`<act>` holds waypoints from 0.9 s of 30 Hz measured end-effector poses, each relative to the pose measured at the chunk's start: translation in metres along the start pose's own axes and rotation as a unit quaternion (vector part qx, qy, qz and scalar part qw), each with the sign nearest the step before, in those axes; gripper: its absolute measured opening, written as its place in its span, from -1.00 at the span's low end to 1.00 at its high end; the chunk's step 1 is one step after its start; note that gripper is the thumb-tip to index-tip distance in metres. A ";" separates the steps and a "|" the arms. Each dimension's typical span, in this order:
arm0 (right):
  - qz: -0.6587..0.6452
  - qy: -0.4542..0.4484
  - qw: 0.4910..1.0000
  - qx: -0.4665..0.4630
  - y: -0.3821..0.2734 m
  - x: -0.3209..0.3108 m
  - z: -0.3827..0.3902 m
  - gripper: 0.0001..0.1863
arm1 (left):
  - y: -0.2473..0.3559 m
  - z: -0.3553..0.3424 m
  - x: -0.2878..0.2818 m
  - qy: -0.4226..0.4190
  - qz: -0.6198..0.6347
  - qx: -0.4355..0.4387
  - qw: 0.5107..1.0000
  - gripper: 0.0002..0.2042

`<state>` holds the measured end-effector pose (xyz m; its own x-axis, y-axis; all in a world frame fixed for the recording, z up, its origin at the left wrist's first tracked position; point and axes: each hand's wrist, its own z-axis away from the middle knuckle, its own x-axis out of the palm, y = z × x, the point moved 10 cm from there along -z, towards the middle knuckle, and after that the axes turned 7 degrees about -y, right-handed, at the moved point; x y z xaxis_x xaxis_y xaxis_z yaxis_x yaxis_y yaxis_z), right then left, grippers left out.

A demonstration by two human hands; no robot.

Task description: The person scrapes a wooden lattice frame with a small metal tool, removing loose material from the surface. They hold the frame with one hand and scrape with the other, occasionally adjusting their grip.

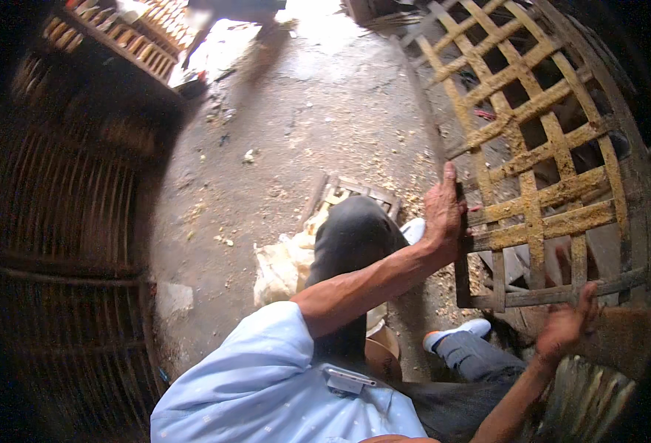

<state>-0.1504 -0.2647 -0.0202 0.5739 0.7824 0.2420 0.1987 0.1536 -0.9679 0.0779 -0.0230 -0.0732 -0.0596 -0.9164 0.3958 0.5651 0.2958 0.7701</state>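
A large woven lattice panel [533, 214] of flat strips coated in yellowish crust stands at my right, inside a dark wooden frame. My left hand [443, 218] grips the panel's left edge, fingers pointing upward along it. My right hand [562, 321] is at its bottom rail, with fingertips on the wood. A smaller slatted piece [362, 188] lies beyond my bent knee, beside a crumpled pale sack [277, 269]. A brown container [382, 354] is partly hidden under me.
Dark slatted structures [67, 332] line the left side, and stacked slatted trays [111, 37] are at the upper left. The dusty concrete floor [229, 184] has scattered crumbs. Bundled sticks [591, 391] lie at the lower right, below a wooden ledge [621, 328].
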 end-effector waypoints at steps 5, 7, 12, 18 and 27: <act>0.026 0.106 0.994 -0.023 -0.024 0.051 -0.001 -0.42 | -0.007 0.014 0.011 -0.020 0.025 0.020 0.999 -0.43; 0.103 0.197 0.975 0.000 -0.025 0.029 0.007 -0.43 | -0.015 0.008 0.015 -0.074 0.046 0.046 0.995 -0.50; 0.219 0.231 0.945 -0.075 -0.071 0.017 0.004 -0.40 | -0.012 0.021 0.044 -0.187 -0.099 0.032 0.977 -0.61; 0.265 0.274 0.922 -0.071 -0.077 -0.003 0.011 -0.47 | 0.050 0.022 0.028 -0.067 -0.330 0.345 0.876 -0.54; 0.207 0.177 0.961 -0.057 -0.075 0.038 0.005 -0.67 | 0.034 0.084 0.100 -0.325 -0.462 0.434 0.701 -0.80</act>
<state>-0.1472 -0.2437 0.0611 0.8523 0.5053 -0.1350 -0.0305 -0.2097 -0.9773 0.0226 -0.0824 0.0349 -0.5929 -0.5914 -0.5466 -0.6600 -0.0321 0.7506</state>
